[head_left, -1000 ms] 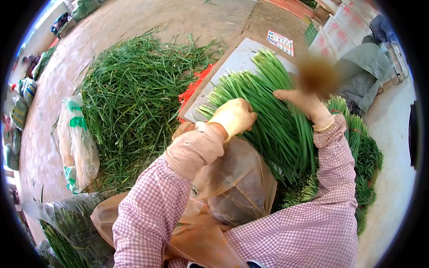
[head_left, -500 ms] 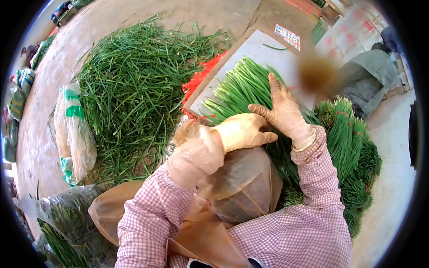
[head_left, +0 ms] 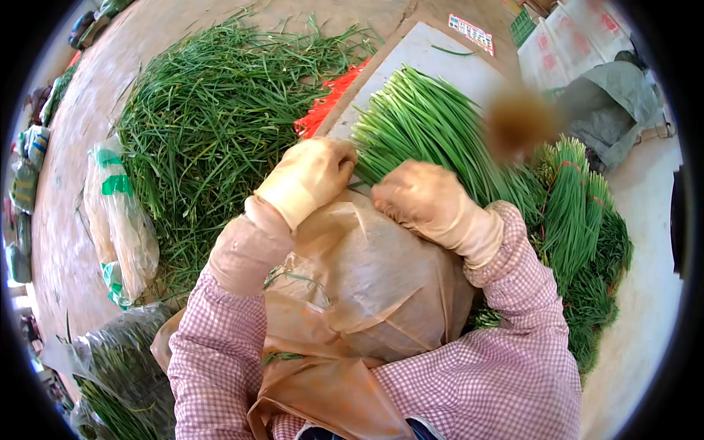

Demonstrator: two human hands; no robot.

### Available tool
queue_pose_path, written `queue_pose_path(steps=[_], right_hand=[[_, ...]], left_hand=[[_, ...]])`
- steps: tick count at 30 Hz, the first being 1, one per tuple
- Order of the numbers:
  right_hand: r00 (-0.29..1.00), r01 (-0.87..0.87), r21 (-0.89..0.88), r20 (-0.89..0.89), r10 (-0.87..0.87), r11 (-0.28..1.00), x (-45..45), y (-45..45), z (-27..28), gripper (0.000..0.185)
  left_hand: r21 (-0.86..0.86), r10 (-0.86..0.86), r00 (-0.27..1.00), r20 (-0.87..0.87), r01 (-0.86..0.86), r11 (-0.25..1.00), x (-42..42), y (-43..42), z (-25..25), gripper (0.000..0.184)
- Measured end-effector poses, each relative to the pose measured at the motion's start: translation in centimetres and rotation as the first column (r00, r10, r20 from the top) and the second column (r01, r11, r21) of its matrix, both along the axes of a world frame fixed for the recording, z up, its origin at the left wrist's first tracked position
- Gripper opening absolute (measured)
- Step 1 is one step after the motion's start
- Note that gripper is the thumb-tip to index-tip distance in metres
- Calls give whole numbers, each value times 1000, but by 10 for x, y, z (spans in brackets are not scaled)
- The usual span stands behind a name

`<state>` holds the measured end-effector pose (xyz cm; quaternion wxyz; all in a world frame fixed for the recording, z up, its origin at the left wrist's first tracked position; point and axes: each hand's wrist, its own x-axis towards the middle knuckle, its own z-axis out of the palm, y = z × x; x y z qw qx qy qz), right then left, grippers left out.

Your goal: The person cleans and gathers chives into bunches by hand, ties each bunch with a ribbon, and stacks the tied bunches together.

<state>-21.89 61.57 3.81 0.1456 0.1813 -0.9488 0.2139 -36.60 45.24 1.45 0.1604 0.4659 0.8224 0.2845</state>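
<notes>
A loose bundle of chives [head_left: 422, 121], pale cut ends toward the far left, lies on a light grey board [head_left: 433, 45]. My gloved left hand [head_left: 312, 176] is closed at the board's near-left edge, just left of the bundle. My gloved right hand [head_left: 429, 198], slightly blurred, has its fingers curled at the near side of the chives. What either hand pinches is hidden. Red ties [head_left: 330, 103] hang along the board's left edge, beyond my left hand. Below both hands, a brownish translucent plastic apron [head_left: 389, 286] covers my knee.
A large heap of loose green leaves [head_left: 213, 125] covers the floor to the left, beside a clear plastic bag roll [head_left: 121, 220]. Banded chive bundles [head_left: 576, 213] are stacked at right. Bagged greens [head_left: 125, 359] stand at lower left; a grey-green sack [head_left: 612, 110] lies at upper right.
My right hand has come off the top of the chives, moved down and curled. My left hand has shifted left and up to the board edge and closed. The view has shifted slightly.
</notes>
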Motion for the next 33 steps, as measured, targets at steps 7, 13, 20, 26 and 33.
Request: queue_pose_path(steps=[7, 13, 20, 26, 33], right_hand=[[978, 116, 420, 111, -179, 900, 3, 8, -23, 15], [959, 263, 467, -32, -281, 844, 4, 8, -33, 8], [926, 332, 463, 4, -376, 822, -1, 10, -29, 5], [902, 402, 383, -6, -432, 832, -6, 12, -30, 11], [919, 360, 235, 79, -386, 903, -14, 5, -28, 12]], left_hand=[[128, -31, 991, 128, 14, 992, -12, 12, -6, 33], [151, 295, 941, 166, -319, 935, 2, -12, -10, 22], [26, 48, 953, -300, -42, 999, 5, -6, -30, 12], [13, 59, 970, -236, -57, 998, 3, -8, -33, 10], [74, 95, 984, -154, -84, 994, 13, -7, -25, 11]])
